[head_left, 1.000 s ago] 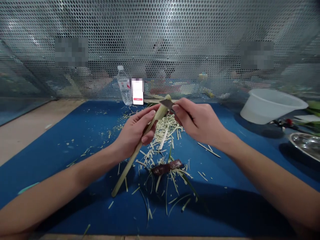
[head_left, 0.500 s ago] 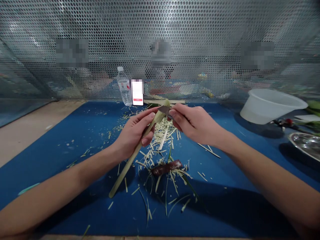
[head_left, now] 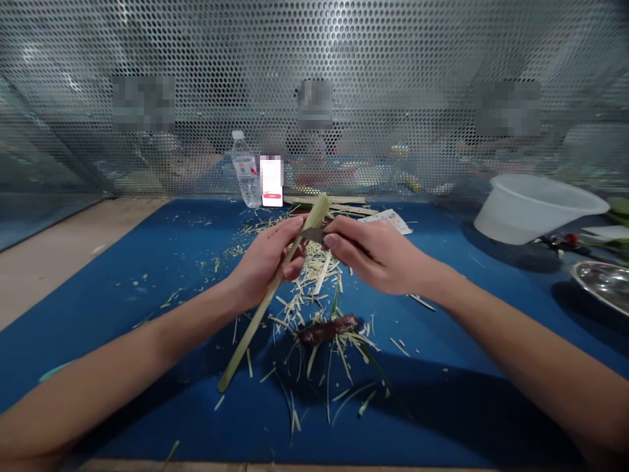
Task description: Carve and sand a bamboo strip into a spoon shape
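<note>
Left hand: my left hand (head_left: 265,259) curled shut around a pale green stalk (head_left: 255,321), tip up, long end slanting down toward me.

Right hand: my right hand (head_left: 378,255) in a narrow pinch on a small knife (head_left: 312,235), blade against the stalk's upper part, handle hidden in my fingers.

Risk: a slip along the stalk could catch my left fingers, just beside the blade; hard pressure might also snap so slim a stalk.

Edges: the stalk's low end hangs above a blue mat (head_left: 122,367), whose left edge meets the tan bench (head_left: 63,262).

Room: shavings (head_left: 314,282) heap beneath my hands, a dark strip (head_left: 328,329) nearer me. Open mat lies left; a tilted white plastic tub (head_left: 535,210) and metal tray (head_left: 602,282) sit well right.
</note>
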A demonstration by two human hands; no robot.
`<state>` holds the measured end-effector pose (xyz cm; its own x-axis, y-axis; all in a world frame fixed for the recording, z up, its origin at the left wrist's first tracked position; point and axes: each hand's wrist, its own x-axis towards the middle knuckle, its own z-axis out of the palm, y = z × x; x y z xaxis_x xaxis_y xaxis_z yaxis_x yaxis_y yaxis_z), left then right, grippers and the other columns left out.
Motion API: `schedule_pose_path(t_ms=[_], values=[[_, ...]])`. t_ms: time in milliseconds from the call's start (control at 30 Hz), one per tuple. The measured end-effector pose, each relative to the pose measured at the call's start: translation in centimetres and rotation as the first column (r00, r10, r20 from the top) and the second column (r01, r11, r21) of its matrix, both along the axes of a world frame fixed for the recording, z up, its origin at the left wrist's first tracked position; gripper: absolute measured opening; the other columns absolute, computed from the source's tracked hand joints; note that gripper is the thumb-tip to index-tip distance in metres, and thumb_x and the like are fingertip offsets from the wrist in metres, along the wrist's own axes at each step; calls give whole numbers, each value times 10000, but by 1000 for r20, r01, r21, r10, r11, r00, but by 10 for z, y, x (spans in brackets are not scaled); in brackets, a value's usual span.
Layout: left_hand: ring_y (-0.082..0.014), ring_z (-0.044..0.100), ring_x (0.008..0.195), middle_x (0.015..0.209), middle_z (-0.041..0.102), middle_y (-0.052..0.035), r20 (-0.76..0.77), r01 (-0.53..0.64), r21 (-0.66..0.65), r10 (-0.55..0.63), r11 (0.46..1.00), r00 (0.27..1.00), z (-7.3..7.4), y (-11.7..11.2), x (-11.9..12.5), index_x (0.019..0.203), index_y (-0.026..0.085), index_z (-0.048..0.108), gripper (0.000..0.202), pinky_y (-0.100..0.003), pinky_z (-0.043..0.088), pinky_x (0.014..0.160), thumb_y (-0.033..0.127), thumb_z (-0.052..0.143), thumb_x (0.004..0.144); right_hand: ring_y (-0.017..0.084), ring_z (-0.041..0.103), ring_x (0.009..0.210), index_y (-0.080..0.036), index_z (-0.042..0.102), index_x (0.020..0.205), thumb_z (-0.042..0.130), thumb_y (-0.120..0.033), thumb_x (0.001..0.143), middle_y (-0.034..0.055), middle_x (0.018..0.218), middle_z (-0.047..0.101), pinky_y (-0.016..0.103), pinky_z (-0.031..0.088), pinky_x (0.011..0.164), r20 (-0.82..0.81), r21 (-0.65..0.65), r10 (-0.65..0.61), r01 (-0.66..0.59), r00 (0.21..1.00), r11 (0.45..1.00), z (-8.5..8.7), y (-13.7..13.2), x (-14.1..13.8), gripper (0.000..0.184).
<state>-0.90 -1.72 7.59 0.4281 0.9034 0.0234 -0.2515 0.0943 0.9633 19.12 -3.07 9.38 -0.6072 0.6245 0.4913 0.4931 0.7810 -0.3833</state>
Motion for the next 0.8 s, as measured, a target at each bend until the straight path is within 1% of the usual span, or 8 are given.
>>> schedule_pose_path(t_ms=[133, 233, 367, 433, 533, 633, 700, 800], values=[[-43, 282, 325, 449, 360, 99, -38, 19, -12, -19, 1000, 999, 1, 3, 0, 1079, 182, 644, 327, -179, 260, 359, 455, 485, 995, 77, 343, 497, -198, 525, 937, 406, -328, 1023, -57, 637, 487, 271, 252, 511, 43, 50, 44, -46, 998, 998, -3, -1, -1, 196], [-37, 263, 325, 463, 331, 105, -59, 8, -27, -9, 1000, 998, 2, 5, -2, 1010, 190, 629, 302, -186, 223, 359, 457, 489, 994, 77, 352, 523, -190, 530, 923, 397, -316, 1024, -38, 683, 522, 272, 256, 522, 71, 67, 44, -49, 997, 997, -5, -2, 0, 209], [-19, 305, 353, 548, 384, 82, -108, -5, -48, 0, 999, 994, 0, 7, -3, 867, 178, 597, 221, -188, 201, 367, 359, 530, 974, 95, 384, 554, -183, 552, 965, 374, -338, 1031, -9, 731, 575, 284, 263, 539, 68, 91, -28, 21, 997, 996, -7, 0, -1, 246], [-16, 327, 373, 586, 412, 65, -130, -5, -79, -5, 997, 992, -2, 8, -3, 782, 169, 564, 231, -187, 215, 373, 304, 525, 966, 117, 452, 605, -177, 568, 1002, 354, -370, 1037, 23, 789, 620, 290, 281, 553, 61, 104, -101, 94, 993, 990, -13, 4, -3, 291], [-20, 329, 388, 618, 426, 50, -116, 3, -169, -23, 986, 993, -9, 9, -1, 758, 159, 564, 245, -188, 230, 376, 272, 500, 967, 160, 552, 720, -172, 580, 1056, 315, -392, 1043, 76, 933, 675, 303, 314, 587, 18, 135, -223, 219, 975, 966, -31, 15, -7, 344], [-20, 333, 394, 662, 455, 34, -63, -17, -246, 1, 969, 998, -21, 13, 1, 851, 143, 615, 214, -184, 233, 377, 200, 445, 968, 180, 583, 767, -175, 579, 1078, 274, -399, 1051, 93, 992, 673, 311, 338, 611, -35, 157, -310, 312, 950, 937, -61, 27, -12, 379], [-22, 347, 402, 654, 452, 33, -55, -31, -271, 17, 962, 998, -31, 17, 2, 851, 133, 615, 215, -177, 254, 384, 185, 441, 965, 192, 593, 812, -182, 582, 1078, 258, -398, 1057, 95, 990, 664, 312, 357, 631, -56, 195, -343, 347, 938, 917, -83, 33, -15, 390], [-33, 367, 408, 584, 415, 53, -86, -49, -279, 26, 959, 996, -48, 22, 2, 803, 133, 598, 198, -171, 294, 400, 151, 458, 941, 201, 587, 806, -177, 587, 1065, 300, -391, 1052, 100, 942, 648, 315, 380, 651, -12, 280, -334, 324, 942, 904, -110, 38, -19, 359]])
